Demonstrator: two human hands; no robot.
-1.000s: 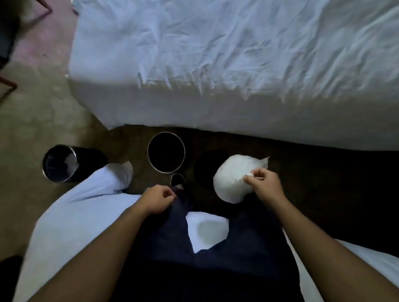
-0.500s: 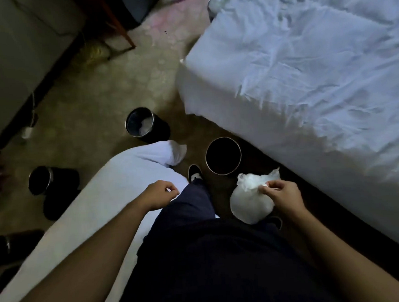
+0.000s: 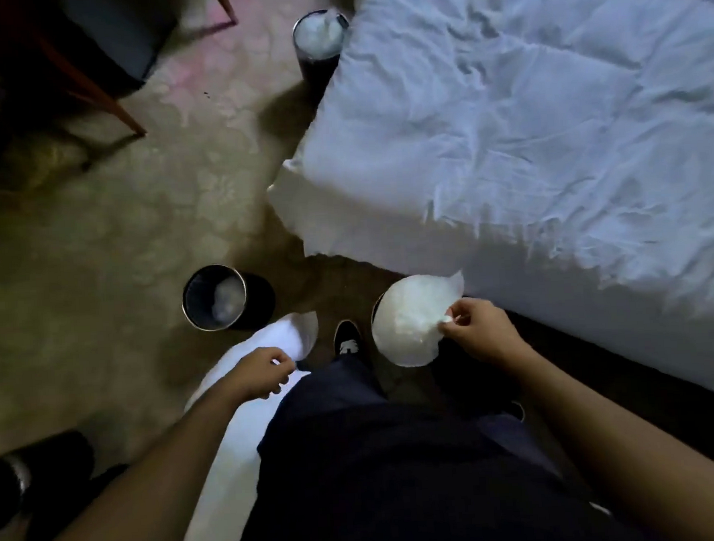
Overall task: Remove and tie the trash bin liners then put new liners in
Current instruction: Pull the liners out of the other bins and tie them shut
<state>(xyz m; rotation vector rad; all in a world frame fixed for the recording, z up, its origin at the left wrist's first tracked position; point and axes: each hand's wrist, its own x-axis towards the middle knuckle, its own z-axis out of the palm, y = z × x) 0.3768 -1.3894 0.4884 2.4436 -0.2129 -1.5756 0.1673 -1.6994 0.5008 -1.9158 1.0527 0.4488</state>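
Looks like a bedroom, maybe a hotel room; big bed (image 3: pixel 526 134) with a rumpled white sheet fills the right side; patterned carpet (image 3: pixel 115 243) underfoot; wooden-legged chair (image 3: pixel 120 113) at the far left; small black bin (image 3: pixel 217 297) on the carpet, another bin (image 3: pixel 319 34) at the bed's far corner.

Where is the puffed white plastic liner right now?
Head view, right of centre: the white plastic liner hangs pinched in the right hand, beside the corner of the white bed.

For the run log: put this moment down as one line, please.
right hand: pinches bag, bin mostly hidden behind it | left hand: grips sack | left bin: upright on floor, by sack
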